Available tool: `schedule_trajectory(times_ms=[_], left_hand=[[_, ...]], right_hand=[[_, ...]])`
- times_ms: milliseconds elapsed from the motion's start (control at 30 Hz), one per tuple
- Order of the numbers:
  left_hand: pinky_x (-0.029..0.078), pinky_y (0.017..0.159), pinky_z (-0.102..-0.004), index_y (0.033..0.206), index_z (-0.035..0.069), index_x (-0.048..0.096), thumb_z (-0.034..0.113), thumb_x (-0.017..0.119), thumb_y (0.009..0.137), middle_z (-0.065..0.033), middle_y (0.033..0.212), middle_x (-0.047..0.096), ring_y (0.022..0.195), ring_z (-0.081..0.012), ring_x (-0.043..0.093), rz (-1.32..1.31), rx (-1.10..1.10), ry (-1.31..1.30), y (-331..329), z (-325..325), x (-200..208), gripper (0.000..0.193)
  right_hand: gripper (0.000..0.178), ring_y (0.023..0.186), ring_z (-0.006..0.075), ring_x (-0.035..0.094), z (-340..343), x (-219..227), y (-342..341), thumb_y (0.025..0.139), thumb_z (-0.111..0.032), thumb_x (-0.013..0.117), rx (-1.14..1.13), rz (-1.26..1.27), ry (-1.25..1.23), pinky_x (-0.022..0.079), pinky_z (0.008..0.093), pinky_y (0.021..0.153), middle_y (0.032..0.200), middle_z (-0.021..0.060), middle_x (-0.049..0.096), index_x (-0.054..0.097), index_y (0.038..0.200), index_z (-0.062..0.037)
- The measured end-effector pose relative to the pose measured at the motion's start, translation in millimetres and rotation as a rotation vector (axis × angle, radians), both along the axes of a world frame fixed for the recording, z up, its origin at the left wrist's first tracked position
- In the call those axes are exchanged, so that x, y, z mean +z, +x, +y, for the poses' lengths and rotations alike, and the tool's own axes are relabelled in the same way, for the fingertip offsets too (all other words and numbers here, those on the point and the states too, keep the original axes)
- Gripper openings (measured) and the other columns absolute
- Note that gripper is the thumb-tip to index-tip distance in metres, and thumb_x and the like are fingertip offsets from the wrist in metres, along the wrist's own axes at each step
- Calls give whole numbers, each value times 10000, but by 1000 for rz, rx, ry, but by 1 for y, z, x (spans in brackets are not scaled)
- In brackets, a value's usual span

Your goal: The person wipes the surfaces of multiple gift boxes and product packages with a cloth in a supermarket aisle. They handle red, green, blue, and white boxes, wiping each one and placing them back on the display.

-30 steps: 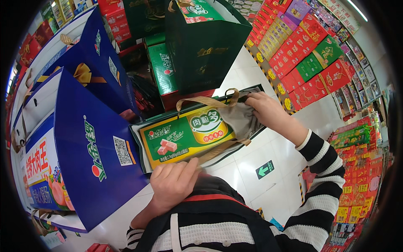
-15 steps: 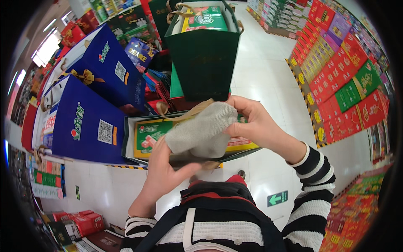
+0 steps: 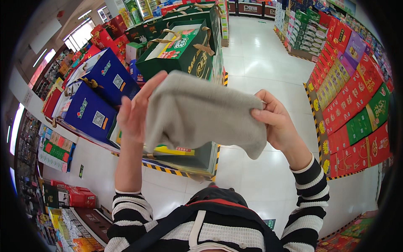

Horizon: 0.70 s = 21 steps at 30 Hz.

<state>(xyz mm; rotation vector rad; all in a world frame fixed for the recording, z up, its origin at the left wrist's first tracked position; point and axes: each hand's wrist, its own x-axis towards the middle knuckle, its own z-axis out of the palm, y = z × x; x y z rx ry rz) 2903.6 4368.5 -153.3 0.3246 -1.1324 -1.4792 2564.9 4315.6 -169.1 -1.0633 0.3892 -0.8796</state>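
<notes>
A grey cloth [image 3: 205, 111] is spread out in the air before me, hanging in loose folds. My right hand [image 3: 279, 124] pinches its right end between thumb and fingers. At the left end, my left hand [image 3: 135, 110] touches the cloth with its fingers stretched and its thumb apart; it is slightly blurred, and part of it is hidden by the cloth. Behind and below the cloth sits a dark green gift box with a yellow package [image 3: 174, 150], mostly covered from view. Another open green gift box [image 3: 166, 63] with gold ribbon handles stands just beyond.
Two blue gift boxes [image 3: 86, 111] stand at left on the display. Black-and-yellow striped tape [image 3: 168, 170] edges the display's base. To the right, red and green boxes [image 3: 357, 113] are stacked along the tiled aisle [image 3: 256, 63]. More red boxes [image 3: 82, 195] lie at lower left.
The cloth has gone from a bunched shape to a wide spread one. My hands have moved apart, the left one outward and up. The view has shifted, showing more of the aisle.
</notes>
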Motion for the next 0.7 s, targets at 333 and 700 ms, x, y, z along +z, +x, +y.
schedule_trajectory(times_ms=[333,700], left_hand=[[447,1061,-339,1400,15,540,307,640,997,-74,1215,678,1169,-163,612,-376,188,442,-45,-11,-43,508],[481,835,-254,1219,-18,613,116,565,992,-22,994,661,935,-68,586,-854,802,54,12,-23,26,269]], right_hand=[[224,1023,137,643,-59,-21,-21,947,-66,648,-105,-64,111,505,330,894,1080,28,679,519,1125,-106],[573,1077,158,642,-185,54,45,845,28,731,116,67,-428,496,305,941,1161,73,681,513,1370,-35]])
